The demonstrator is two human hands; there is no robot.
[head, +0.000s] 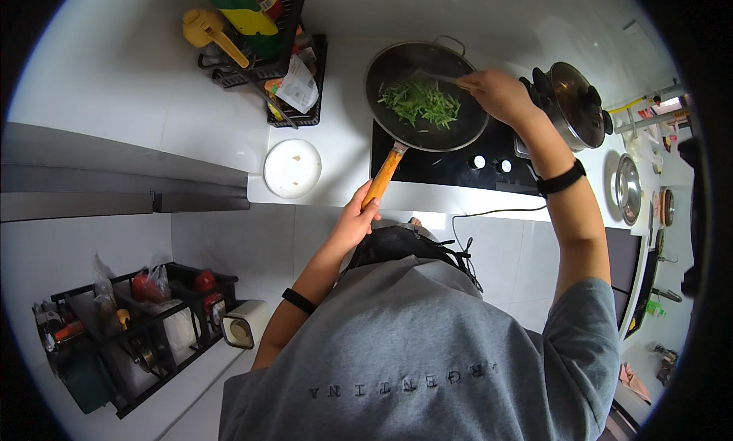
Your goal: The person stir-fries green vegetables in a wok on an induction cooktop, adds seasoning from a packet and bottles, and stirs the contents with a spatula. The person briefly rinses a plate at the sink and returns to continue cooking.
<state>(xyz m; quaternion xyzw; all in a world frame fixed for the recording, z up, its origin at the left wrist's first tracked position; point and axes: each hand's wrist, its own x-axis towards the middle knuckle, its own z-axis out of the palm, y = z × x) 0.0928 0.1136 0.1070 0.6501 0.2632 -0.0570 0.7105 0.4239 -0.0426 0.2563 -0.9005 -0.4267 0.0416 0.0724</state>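
A dark wok (pixel 441 57) sits on the black gas hob (pixel 441 166), its wooden handle (pixel 385 172) pointing back towards me. My left hand (pixel 358 217) is wrapped around the end of that handle. Cut green vegetables (pixel 421 102) lie heaped in the middle of the wok. Over the wok's right rim, my right hand (pixel 501 94) grips the wooden handle of a spatula (pixel 444 78). The spatula's far end reaches the back of the greens, where its tip is hard to make out.
Left of the hob, a white plate (pixel 292 168) stands near the counter's front edge, with a black rack (pixel 295 120) of bottles and packets behind it. A glass-lidded pot (pixel 575 106) is close beside my right forearm. Further right is a steel bowl (pixel 629 189). A cable (pixel 498 212) hangs before the counter.
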